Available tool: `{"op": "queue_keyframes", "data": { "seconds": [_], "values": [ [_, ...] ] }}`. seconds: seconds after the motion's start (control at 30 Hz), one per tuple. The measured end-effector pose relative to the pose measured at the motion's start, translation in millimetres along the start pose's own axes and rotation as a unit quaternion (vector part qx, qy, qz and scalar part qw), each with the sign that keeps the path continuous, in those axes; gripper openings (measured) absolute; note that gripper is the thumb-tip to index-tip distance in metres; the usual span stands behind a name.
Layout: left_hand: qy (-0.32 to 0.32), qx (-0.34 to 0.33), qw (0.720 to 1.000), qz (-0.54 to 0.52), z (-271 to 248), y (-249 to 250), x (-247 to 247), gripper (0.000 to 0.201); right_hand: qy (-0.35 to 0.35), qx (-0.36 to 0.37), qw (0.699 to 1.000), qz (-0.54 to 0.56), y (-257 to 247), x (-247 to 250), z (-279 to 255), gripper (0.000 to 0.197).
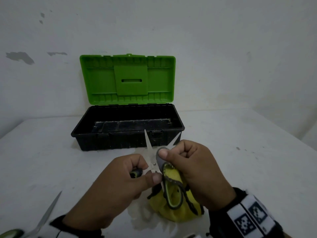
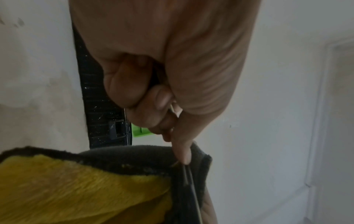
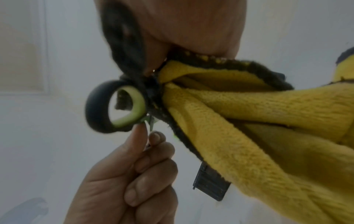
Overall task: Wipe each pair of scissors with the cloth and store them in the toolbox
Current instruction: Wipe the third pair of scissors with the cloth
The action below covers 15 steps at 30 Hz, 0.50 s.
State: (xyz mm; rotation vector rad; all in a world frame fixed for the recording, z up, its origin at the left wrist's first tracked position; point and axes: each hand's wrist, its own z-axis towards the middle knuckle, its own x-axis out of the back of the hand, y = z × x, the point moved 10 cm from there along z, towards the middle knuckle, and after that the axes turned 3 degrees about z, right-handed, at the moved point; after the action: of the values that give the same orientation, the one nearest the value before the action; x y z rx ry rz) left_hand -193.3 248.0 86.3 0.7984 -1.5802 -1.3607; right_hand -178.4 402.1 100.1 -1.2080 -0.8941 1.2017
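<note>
A pair of scissors (image 1: 148, 146) with black-and-green handles is held above the table, its two blades spread apart and pointing up toward the toolbox. My left hand (image 1: 149, 171) grips it at the pivot and handle; a handle ring (image 3: 95, 109) shows in the right wrist view. My right hand (image 1: 164, 156) pinches the yellow cloth with grey edging (image 1: 171, 200) around the right blade. A second pair of scissors (image 1: 49, 213) lies at the near left. The black toolbox (image 1: 111, 141) stands open behind, its green lid (image 1: 127, 79) upright.
The white table (image 1: 248, 160) meets a white wall just behind the toolbox. The table's left edge (image 1: 10, 131) runs diagonally at the far left. The toolbox front latch (image 3: 210, 184) shows below the hanging cloth (image 3: 249, 121).
</note>
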Motion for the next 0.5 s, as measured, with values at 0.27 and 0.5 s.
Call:
{"op": "queue_keyframes", "data": {
  "seconds": [0.27, 0.5],
  "values": [
    [-0.016, -0.001, 0.998, -0.066, -4.2, -3.0, -5.7, 0.034, 0.019, 0.022, 1.000, -0.006, -7.8, 3.1, -6.6, 0.026],
    [-0.037, -0.009, 0.997, -0.074, -6.4, 2.7, -9.3, 0.024, 0.027, 0.036, 0.999, 0.008, -11.1, 7.1, -8.9, 0.027]
  ]
}}
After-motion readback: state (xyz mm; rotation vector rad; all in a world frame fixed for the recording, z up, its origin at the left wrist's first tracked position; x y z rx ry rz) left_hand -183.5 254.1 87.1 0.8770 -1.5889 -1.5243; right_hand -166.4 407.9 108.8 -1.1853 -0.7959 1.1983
